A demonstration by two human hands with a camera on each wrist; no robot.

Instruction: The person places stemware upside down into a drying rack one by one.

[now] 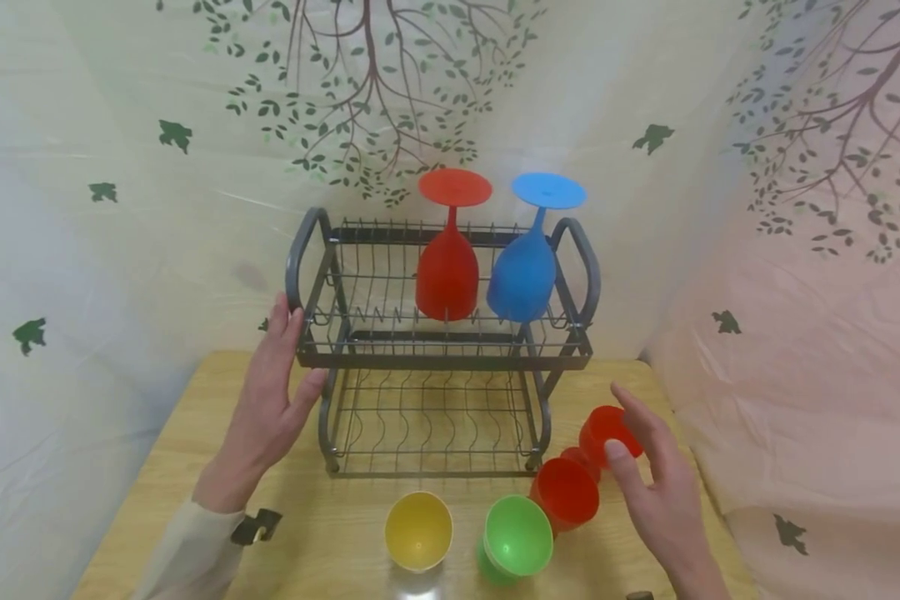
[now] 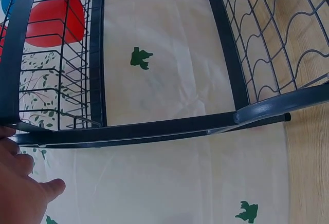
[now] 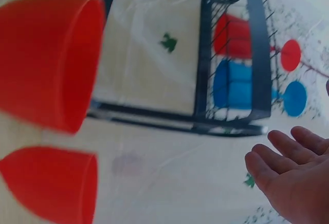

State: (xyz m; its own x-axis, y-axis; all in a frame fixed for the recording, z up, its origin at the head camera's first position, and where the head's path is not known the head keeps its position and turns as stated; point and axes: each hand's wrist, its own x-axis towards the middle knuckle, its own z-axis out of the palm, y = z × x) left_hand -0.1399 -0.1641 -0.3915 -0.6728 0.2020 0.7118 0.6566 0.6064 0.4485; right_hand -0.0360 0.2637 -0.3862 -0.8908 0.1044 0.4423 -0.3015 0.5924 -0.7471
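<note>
A dark two-tier dish rack [image 1: 442,363] stands on the table. On its upper tier a red goblet [image 1: 447,279] and a blue goblet [image 1: 523,279] sit upside down, feet up. My left hand [image 1: 266,408] lies along the rack's left side with straight fingers by the upper frame; in the left wrist view the fingertips are partly hidden at the frame's corner. My right hand [image 1: 663,492] hovers right of the rack, fingers extended and apart, with nothing in it. Close to it two red goblets [image 1: 565,497] stand upright, the farther one partly covered by the hand in the head view.
In front of the rack, a yellow cup [image 1: 418,533] and a green goblet [image 1: 518,536] stand with mouths up. The rack's lower wire tier [image 1: 427,417] holds nothing. Behind the wooden table [image 1: 172,500] hangs a cloth [image 1: 105,250] printed with trees and birds.
</note>
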